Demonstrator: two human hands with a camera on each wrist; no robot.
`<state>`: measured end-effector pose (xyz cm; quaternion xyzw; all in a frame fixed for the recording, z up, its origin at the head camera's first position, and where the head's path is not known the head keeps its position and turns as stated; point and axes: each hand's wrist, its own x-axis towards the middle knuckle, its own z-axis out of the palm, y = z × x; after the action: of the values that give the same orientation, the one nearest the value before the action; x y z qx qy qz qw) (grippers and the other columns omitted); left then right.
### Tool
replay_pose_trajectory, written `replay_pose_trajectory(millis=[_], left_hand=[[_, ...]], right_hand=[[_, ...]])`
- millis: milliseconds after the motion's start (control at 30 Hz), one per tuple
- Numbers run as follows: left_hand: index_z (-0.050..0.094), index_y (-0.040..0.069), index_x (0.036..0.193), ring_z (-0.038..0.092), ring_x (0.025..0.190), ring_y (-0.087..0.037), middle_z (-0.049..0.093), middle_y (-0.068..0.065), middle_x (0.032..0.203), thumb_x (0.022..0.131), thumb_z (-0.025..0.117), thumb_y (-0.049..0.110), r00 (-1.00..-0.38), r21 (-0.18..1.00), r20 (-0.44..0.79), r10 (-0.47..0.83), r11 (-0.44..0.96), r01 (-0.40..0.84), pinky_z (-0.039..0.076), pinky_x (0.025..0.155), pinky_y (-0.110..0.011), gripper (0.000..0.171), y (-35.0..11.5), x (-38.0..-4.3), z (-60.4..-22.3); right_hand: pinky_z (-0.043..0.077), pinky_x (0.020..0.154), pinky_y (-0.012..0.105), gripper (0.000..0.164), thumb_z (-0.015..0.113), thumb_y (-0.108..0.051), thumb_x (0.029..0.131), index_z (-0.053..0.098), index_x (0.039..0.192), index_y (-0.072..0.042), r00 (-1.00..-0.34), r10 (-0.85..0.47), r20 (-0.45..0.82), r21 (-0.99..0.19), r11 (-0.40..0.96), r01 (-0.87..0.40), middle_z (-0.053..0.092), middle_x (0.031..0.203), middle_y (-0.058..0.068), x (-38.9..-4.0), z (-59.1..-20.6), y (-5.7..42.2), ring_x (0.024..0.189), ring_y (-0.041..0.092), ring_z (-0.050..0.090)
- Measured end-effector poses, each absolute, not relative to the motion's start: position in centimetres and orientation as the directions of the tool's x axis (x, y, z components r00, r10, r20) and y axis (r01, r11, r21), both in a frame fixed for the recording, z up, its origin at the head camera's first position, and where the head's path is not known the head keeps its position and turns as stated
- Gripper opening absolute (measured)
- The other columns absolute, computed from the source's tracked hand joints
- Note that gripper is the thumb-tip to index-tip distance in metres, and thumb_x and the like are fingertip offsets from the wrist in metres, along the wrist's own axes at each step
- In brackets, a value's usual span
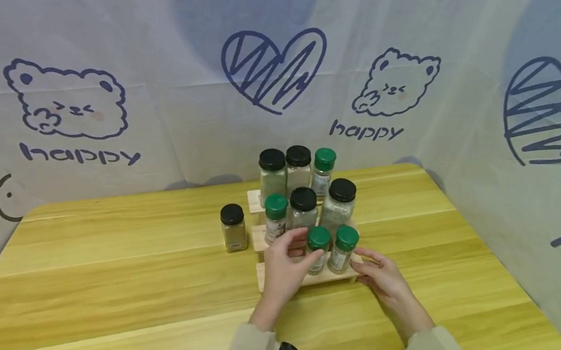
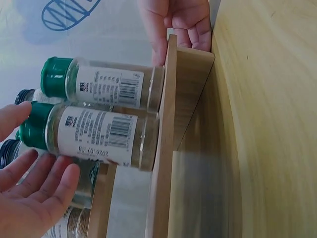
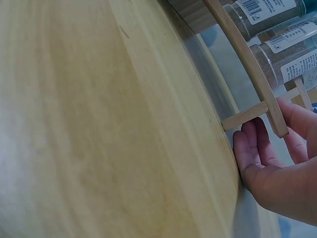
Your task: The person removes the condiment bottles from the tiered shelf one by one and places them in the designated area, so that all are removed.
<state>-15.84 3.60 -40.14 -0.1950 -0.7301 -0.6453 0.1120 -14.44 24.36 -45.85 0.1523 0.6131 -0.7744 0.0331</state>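
Note:
A wooden three-tier spice rack (image 1: 268, 275) holds several spice jars. On its lowest tier stand two green-capped jars, a left one (image 2: 99, 134) and a right one (image 2: 114, 84), labels toward the near side. My left hand (image 1: 284, 265) is at the left jar's green cap, thumb beside it and fingers spread loosely around, not closed on it. My right hand (image 1: 386, 281) grips the right end of the lowest tier. In the right wrist view, its fingers (image 3: 255, 144) curl around the end of the board.
Black-capped jars (image 1: 274, 176) and green-capped ones stand on the upper tiers. A single black-capped jar (image 1: 234, 228) stands on the wooden table (image 1: 112, 285) left of the rack. Behind the table hangs a printed curtain (image 1: 165, 95).

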Motion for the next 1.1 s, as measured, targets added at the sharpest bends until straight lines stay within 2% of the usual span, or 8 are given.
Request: replay_pose_trajectory(millis=[133, 333, 700, 1100], left_hand=[[0.058, -0.004, 0.109, 0.060, 0.084, -0.025, 0.062, -0.014, 0.096, 0.072, 0.075, 0.009, -0.887, 0.878, 0.443, 0.132, 0.140, 0.459, 0.052, 0.067, -0.038, 0.042, 4.1, -15.9, -40.3], [0.059, -0.005, 0.109, 0.060, 0.081, -0.022, 0.062, -0.013, 0.095, 0.071, 0.075, 0.007, -0.880, 0.859, 0.459, 0.126, 0.191, 0.475, 0.052, 0.065, -0.035, 0.043, 4.6, -15.9, -40.6], [0.062, -0.003, 0.104, 0.059, 0.080, -0.021, 0.061, -0.012, 0.095, 0.069, 0.076, 0.006, -0.877, 0.857, 0.468, 0.108, 0.187, 0.480, 0.052, 0.063, -0.029, 0.038, 4.6, -15.8, -40.6], [0.062, -0.004, 0.103, 0.060, 0.079, -0.021, 0.062, -0.012, 0.093, 0.068, 0.076, 0.005, -0.878, 0.863, 0.470, 0.088, 0.163, 0.478, 0.052, 0.064, -0.023, 0.039, 3.1, -15.4, -40.4]], right_hand=[[0.050, 0.061, 0.025, 0.026, 0.054, 0.009, 0.083, 0.060, 0.101, -0.008, -0.951, 0.138, -0.277, -0.942, -0.235, 0.241, 0.062, 0.071, 0.002, -14.4, -45.8, 24.3, 0.065, 0.013, 0.058], [0.050, 0.061, 0.025, 0.027, 0.053, 0.010, 0.083, 0.060, 0.099, -0.010, -0.950, 0.144, -0.277, -0.941, -0.243, 0.237, 0.062, 0.071, 0.002, -14.4, -45.7, 24.2, 0.063, 0.012, 0.058], [0.050, 0.061, 0.025, 0.026, 0.054, 0.009, 0.083, 0.060, 0.103, -0.006, -0.949, 0.147, -0.280, -0.944, -0.220, 0.244, 0.062, 0.071, 0.002, -14.4, -45.7, 24.3, 0.064, 0.011, 0.058], [0.050, 0.059, 0.024, 0.029, 0.054, 0.010, 0.083, 0.062, 0.092, -0.016, -0.953, 0.139, -0.268, -0.942, -0.243, 0.230, 0.061, 0.069, 0.002, -14.3, -45.8, 24.2, 0.060, 0.011, 0.056]])
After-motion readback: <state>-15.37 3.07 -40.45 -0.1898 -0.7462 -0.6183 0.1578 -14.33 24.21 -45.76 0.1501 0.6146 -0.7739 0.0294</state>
